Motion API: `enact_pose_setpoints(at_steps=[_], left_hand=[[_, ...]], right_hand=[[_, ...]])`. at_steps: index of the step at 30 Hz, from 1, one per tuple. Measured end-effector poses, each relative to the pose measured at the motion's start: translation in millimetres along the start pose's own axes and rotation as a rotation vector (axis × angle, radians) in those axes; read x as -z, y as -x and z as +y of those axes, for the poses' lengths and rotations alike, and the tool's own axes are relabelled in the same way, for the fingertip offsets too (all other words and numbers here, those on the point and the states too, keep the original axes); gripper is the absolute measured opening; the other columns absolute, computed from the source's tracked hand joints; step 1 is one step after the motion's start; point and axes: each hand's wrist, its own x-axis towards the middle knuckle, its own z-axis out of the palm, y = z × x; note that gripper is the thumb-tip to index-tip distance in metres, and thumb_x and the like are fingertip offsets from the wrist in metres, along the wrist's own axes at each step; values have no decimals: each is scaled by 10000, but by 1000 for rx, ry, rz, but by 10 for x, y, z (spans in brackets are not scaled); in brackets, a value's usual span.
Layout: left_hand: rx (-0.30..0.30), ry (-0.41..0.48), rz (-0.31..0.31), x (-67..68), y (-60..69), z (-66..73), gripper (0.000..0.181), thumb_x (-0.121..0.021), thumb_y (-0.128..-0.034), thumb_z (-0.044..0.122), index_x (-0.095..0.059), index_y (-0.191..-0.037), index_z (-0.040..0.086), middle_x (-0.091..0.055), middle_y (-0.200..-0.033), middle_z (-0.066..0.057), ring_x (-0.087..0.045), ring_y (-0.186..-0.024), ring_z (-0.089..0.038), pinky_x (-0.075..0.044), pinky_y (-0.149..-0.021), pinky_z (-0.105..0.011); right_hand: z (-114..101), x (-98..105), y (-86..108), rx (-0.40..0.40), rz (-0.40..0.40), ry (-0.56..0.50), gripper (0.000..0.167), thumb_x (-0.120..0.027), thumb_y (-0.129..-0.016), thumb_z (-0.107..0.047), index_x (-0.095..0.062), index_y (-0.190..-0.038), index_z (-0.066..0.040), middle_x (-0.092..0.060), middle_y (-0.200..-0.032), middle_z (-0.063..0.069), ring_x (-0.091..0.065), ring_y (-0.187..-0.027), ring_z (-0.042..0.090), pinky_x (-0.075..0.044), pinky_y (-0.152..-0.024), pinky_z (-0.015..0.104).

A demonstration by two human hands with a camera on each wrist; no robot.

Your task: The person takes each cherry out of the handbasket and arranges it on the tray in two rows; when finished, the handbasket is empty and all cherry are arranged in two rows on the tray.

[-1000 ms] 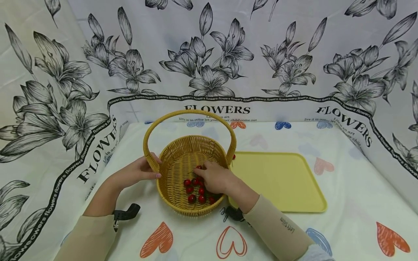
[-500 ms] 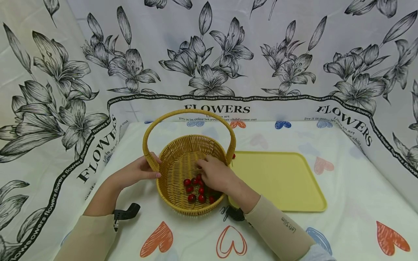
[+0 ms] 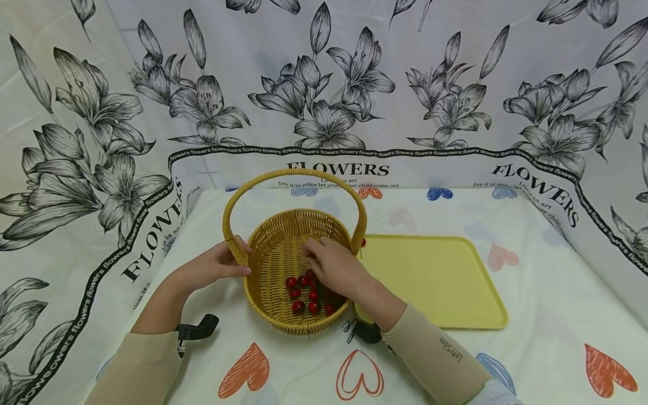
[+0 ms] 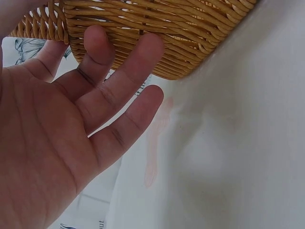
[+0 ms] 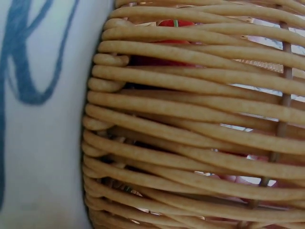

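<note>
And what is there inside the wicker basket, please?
Inside the basket, several red cherries lie on the woven bottom, and the right hand is in there too. Whatever lies beneath or within that hand is covered from view.

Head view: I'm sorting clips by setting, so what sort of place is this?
Probably an indoor tabletop setup: flower-print cloth hangs behind a covered table holding a basket and a tray.

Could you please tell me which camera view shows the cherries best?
The head view: several cherries lie in plain sight inside the wicker basket. The right wrist view shows only red glimpses through the basket, probably cherries; the left wrist view shows none.
</note>
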Motion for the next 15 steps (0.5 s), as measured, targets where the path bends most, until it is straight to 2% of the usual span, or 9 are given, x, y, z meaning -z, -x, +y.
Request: enact_pose_setpoints(at_steps=[5, 8, 12, 15], left_hand=[[16, -16, 11, -2, -4, 20, 391, -732, -929, 28, -482, -1222, -43, -584, -1094, -188, -608, -965, -196, -501, -844, -306], [22, -24, 16, -6, -2, 17, 392, -736, -930, 35, -486, -1223, -39, -583, -1104, -196, -602, -980, -202, -497, -851, -307], [3, -15, 9, -7, -5, 7, 379, -731, -930, 22, -486, -1211, -43, -575, -1098, -195, -602, -972, -197, -501, -841, -307], [-13, -3, -1, -5, -8, 1, 368, -726, -931, 12, -481, -1200, -45, -565, -1085, -190, -602, -956, -190, -507, -830, -306]], right_hand=[[-9, 62, -1, 35, 1, -25, 84, -536, -1073, -182, -594, -1110, -134, -537, -934, -46, -514, -868, 121, -474, -774, 286], [-50, 167, 23, 74, 4, -73, 59, -536, -1066, -147, -582, -1103, -140, -540, -924, -53, -508, -850, 115, -466, -764, 287], [-127, 366, 86, 98, 25, -138, 164, -552, -1059, -146, -584, -1220, -139, -599, -1016, -56, -539, -859, 86, -486, -778, 279], [-162, 500, 141, 92, 41, -168, 286, -569, -1056, -170, -572, -1339, -122, -635, -1159, -32, -580, -928, 63, -512, -830, 272]])
